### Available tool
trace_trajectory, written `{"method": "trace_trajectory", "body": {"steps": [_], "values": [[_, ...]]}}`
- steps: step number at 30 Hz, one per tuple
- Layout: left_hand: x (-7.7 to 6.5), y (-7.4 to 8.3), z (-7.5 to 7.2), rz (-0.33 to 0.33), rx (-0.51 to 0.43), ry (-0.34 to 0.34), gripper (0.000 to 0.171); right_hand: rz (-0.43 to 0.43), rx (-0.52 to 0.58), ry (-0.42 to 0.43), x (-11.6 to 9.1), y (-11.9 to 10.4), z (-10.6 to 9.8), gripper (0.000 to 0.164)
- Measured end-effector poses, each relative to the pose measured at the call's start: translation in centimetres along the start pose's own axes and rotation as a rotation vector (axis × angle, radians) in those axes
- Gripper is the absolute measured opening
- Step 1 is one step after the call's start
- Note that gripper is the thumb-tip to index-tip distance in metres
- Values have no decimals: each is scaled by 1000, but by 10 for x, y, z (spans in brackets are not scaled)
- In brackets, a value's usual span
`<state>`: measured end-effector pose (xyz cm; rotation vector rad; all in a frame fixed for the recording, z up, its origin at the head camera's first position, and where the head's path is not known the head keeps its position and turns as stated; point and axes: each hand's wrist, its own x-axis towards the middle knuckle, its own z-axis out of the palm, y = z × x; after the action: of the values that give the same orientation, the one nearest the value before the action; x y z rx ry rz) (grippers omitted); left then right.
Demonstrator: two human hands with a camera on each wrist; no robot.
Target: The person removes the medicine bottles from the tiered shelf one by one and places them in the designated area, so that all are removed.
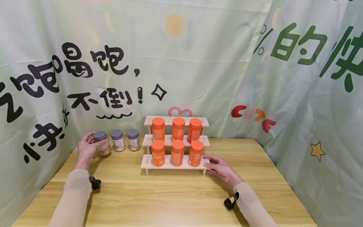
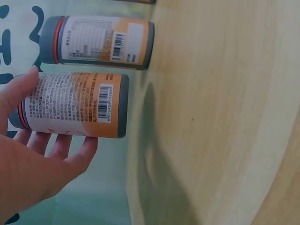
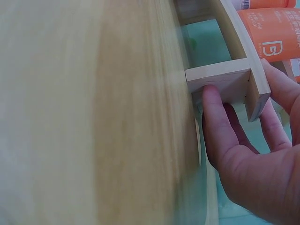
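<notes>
A jar with a grey lid and white-and-orange label (image 2: 75, 104) is in my left hand (image 1: 86, 148). The thumb lies on one side near the lid and the fingers on the other. In the left wrist view its base overlaps the table edge, with a shadow beside it. Two matching jars (image 1: 118, 140) (image 1: 133, 139) stand to its right. My right hand (image 1: 222, 169) holds the right end of a three-tier wooden stand (image 1: 173, 167), one digit against the front leg (image 3: 220, 75) and another over the board. Orange jars (image 1: 177, 153) stand in threes on the bottom and middle tiers.
The stand's top board (image 1: 176, 119) rises behind the jars, close to the back curtain (image 1: 198, 63). Printed curtains also close off the left and right sides. The wooden table (image 1: 170, 198) extends in front of the stand.
</notes>
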<state>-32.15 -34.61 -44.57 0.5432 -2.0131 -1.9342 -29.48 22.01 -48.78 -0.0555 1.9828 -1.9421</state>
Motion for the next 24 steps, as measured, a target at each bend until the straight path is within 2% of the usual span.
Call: {"method": "trace_trajectory", "body": {"steps": [3,8,12,24], "values": [[3,-2,0,-5,24,4,78,-3,0,-6,1,0,-1,52],[11,-6,1,-20,-16,41,77,-2,-3,-5,0,0,-1,51],[15,-7,3,-4,-32,54,75,-4,-3,-1,-1,0,-1,52],[20,-10,8,2,10,92,72,-3,-7,7,-1,0,0,52]]}}
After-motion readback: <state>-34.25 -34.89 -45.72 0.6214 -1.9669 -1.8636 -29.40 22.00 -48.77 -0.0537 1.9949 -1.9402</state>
